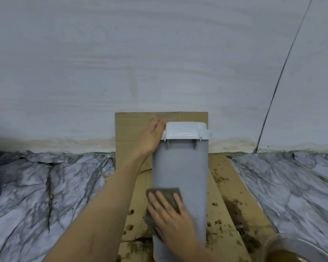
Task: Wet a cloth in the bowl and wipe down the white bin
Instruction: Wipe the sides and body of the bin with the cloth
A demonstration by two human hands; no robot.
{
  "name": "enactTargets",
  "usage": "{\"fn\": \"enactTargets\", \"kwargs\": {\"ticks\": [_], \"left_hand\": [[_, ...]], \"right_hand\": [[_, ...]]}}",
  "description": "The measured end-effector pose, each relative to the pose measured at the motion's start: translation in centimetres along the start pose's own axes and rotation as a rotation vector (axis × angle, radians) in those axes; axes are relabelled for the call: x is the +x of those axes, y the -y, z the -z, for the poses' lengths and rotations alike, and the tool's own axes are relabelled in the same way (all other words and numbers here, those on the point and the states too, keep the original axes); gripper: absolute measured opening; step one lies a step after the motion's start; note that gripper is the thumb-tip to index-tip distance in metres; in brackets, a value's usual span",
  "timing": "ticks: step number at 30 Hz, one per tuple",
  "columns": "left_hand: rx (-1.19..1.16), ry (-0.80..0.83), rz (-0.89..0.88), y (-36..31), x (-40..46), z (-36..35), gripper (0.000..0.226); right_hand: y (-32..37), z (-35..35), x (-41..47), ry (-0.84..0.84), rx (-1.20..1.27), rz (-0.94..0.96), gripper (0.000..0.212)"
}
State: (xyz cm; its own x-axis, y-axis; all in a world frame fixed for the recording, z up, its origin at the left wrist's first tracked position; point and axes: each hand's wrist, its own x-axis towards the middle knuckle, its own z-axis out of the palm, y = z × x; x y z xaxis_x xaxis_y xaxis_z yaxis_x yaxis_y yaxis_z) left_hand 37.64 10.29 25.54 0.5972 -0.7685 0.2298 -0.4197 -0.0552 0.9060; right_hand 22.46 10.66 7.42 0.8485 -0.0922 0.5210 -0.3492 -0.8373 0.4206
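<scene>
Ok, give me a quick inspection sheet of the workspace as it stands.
Surface: cardboard with dark wet spots, laid over marble-pattern sheeting.
Job's things: white bin lying lid-end toward the wall; grey cloth on its side; bowl of brownish water at lower right.
Clutter: nothing seen.
Grippers: left hand holds the bin's lid end; right hand presses the cloth flat.
Cables: thin dark line on the wall, cannot tell if cable.
Surroundings: pale wall, stained base.

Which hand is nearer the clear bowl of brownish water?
Right. The right hand presses the grey cloth on the white bin, near the clear bowl of brownish water; the left hand grips the bin's far lid.
</scene>
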Motion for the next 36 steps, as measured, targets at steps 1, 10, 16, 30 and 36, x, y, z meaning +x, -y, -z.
{"fn": "enactTargets", "kwargs": {"ticks": [1, 10, 16, 30, 36], "left_hand": [[-0.006, 0.002, 0.003, -0.1, 0.0, -0.1, 0.035], [0.029, 0.007, -0.012, -0.9, 0.3, -1.1, 0.035], [0.028, 0.021, 0.043, -0.2, 0.7, -1.4, 0.037], [-0.046, -0.072, 0.056, -0.2, 1.1, -2.0, 0.035], [-0.032, -0.121, 0.047, 1.1, 1.0, -1.8, 0.036]], "right_hand": [[-0.1, 0.0, -1.1, 0.007, -0.001, 0.031, 0.038], [-6.7, 4.3, 8.0, -0.048, 0.105, -0.261, 0.047], [-0.3, -0.9, -1.3, 0.19, 0.062, 0.192, 0.053], [-4.3, 2.2, 5.0, -0.13, 0.311, -0.451, 0.05], [2.3, -2.5, -8.7, 0.163, 0.117, 0.246, 0.039]]}}
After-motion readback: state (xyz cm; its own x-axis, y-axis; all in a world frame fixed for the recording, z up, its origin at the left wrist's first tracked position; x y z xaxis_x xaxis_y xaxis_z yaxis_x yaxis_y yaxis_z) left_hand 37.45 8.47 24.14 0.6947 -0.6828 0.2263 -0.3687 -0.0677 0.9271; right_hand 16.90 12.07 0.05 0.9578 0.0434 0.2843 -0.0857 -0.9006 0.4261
